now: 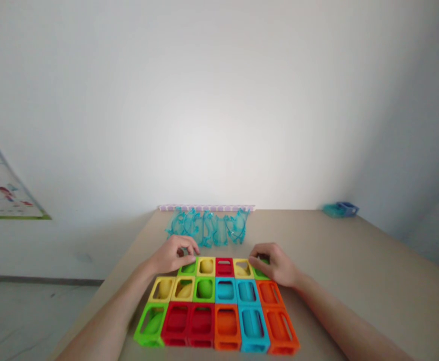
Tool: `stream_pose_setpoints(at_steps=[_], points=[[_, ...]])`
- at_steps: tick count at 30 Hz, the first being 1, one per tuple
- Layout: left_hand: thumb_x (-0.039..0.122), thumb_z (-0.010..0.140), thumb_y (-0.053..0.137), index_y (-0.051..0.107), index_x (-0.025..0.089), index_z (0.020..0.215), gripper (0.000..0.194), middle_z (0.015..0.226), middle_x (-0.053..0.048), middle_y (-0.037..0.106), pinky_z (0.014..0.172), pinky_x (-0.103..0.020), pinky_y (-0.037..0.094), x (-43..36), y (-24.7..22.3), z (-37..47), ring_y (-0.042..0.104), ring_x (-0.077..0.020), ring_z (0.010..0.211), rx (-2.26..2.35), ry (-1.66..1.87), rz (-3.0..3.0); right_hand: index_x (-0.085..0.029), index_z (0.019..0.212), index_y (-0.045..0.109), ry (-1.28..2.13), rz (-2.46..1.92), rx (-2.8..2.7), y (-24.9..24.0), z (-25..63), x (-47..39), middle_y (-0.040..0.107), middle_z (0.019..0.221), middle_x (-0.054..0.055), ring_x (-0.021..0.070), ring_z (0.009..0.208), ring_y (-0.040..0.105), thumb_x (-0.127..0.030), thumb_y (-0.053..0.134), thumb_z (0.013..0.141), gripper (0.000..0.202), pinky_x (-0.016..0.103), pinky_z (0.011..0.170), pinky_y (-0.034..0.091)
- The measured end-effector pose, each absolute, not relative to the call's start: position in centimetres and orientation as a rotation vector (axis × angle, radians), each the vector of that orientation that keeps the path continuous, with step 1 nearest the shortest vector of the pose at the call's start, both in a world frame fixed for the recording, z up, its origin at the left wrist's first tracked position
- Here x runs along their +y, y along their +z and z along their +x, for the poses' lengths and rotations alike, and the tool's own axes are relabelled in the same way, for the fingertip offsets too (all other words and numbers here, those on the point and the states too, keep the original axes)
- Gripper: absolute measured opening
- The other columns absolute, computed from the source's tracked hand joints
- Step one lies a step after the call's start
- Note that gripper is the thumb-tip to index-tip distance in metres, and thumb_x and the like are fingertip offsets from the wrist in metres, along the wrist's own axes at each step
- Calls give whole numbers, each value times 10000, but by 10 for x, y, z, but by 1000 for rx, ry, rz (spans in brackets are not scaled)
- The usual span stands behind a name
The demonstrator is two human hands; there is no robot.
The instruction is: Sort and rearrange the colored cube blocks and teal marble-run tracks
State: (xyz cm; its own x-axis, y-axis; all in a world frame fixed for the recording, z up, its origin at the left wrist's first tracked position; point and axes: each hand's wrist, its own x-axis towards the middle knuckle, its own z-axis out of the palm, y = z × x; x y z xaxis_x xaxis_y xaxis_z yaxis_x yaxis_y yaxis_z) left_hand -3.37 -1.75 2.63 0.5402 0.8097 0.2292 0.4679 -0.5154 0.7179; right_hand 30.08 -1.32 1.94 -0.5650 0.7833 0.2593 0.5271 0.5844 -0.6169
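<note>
Blocks (204, 303) lie on the table (355, 260) in three rows, side by side with open frames facing up. From left to right in the head view, the back row runs green, yellow, red, yellow, green; the middle row yellow, yellow, green, blue, blue, orange; the front row green, red, red, orange, blue, orange. Rounded shapes show inside several yellow and green frames.

The two hands are apart, at opposite ends of the back row. The left hand (172, 255) has its thumb at the left green block (187, 268), with a gap between thumb and fingers. The right hand (274, 263) has its fingers curled around the right green block (260, 271); how firmly they press cannot be told.

Behind the blocks are clear blue pieces (204, 230), and beyond these a patterned strip (238, 207) along the wall (219, 100). Well to the right and behind the blocks sits a blue box (348, 209), beside a blurred teal item (332, 210). Far left of the blocks, a poster (5, 190) hangs above the floor (35, 321).
</note>
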Motion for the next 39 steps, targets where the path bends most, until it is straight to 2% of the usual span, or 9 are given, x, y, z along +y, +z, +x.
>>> stream_pose_setpoints(at_steps=[5,10,15,18,22,26,31,34,39], points=[[325,824,628,641,124,699,237,974,-109,691,649,-225,467,-15,23,-35,639,-169,835,942,726,2108,-139,647,622,732,-1079,-2270,15,300,-10,480,583,-18,105,562,405,-424,511,886,389,228,509,305],[357,807,652,687,126,918,258,972,-105,684,719,-268,486,-14,25,-37,636,-176,823,862,689,2003,-139,646,613,796,-1084,-2237,12,301,-9,468,586,-24,106,571,401,-455,522,874,400,226,506,302],[472,700,713,701,134,985,443,1139,-169,631,968,-480,423,-22,41,-39,586,-325,1096,483,900,1640,-132,678,637,842,-1089,-2198,13,300,-10,494,592,-10,107,566,412,-472,504,878,417,223,498,308],[466,664,738,696,192,1047,473,1193,-157,615,997,-566,386,-29,52,-38,560,-362,1144,362,935,1538,-130,688,649,839,-1080,-2183,13,299,-10,518,596,-3,107,561,421,-466,518,872,405,223,500,316],[465,695,741,700,168,1073,482,1209,-183,607,1001,-539,390,-35,59,-28,544,-363,1172,387,749,1699,-132,702,662,816,-1105,-2133,10,296,-11,569,614,4,110,568,452,-429,549,860,355,224,516,336],[437,771,703,692,183,1127,438,1268,-165,592,1002,-452,405,-35,62,-17,550,-314,1170,528,511,2021,-139,713,676,745,-1123,-2129,10,291,-16,612,636,14,121,584,491,-376,553,862,305,235,555,375],[411,796,690,704,231,1109,362,1295,-108,581,1033,-402,382,-35,61,-13,543,-270,1178,682,495,2203,-174,845,719,550,-1018,-2232,29,285,-27,658,825,58,163,766,574,-280,531,870,217,263,697,435],[402,785,705,652,224,1193,449,1280,-106,595,1042,-396,375,-34,57,-14,539,-263,1182,691,517,2206,-187,889,731,505,-1023,-2329,43,275,-32,655,861,67,178,815,588,-250,535,855,209,277,746,442],[451,779,691,591,221,1264,547,1271,-104,589,949,-360,449,-33,52,-16,563,-253,1111,758,549,2166,-180,884,737,447,-1105,-2533,49,236,-33,671,860,84,209,811,605,-336,614,804,214,300,755,437]])
